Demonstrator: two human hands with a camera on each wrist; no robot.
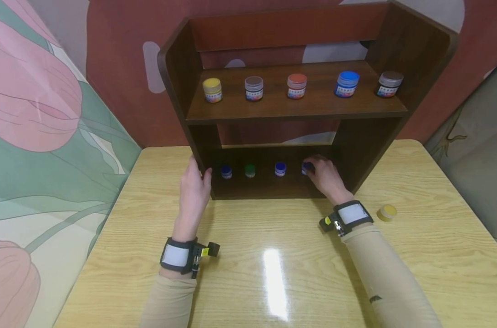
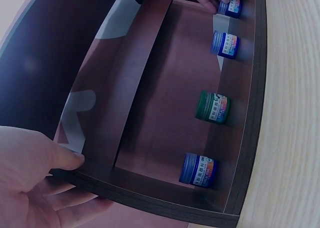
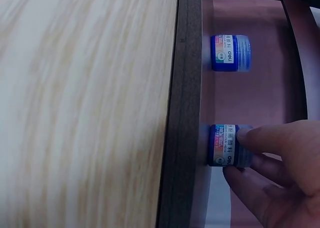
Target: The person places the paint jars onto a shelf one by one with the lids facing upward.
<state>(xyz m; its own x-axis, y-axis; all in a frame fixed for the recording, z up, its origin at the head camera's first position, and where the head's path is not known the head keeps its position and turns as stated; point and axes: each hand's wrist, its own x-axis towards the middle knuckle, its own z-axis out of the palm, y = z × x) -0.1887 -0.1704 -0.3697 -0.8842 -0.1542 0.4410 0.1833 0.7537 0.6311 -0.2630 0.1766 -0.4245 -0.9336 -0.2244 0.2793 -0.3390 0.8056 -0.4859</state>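
My right hand point(image 1: 327, 176) pinches a small blue paint jar point(image 3: 223, 145) by its lid on the lower shelf board, at the right end of the row. To its left stand another blue jar point(image 1: 280, 169), a green jar point(image 1: 250, 171) and a dark blue jar point(image 1: 226, 171), all upright and spaced apart. At the left side of the dark brown wooden shelf point(image 1: 269, 191), my left hand point(image 1: 193, 187) holds the side panel's front edge. Its thumb point(image 2: 70, 159) lies on the inner side, the other fingers outside.
Five jars line the upper board: a yellow one point(image 1: 213, 90), a brown one point(image 1: 254, 89), a red one point(image 1: 296, 86), a bright blue one point(image 1: 347, 84) and a dark one point(image 1: 389, 84). A yellow-lidded jar point(image 1: 387, 212) sits on the wooden table point(image 1: 240, 282), right of the shelf.
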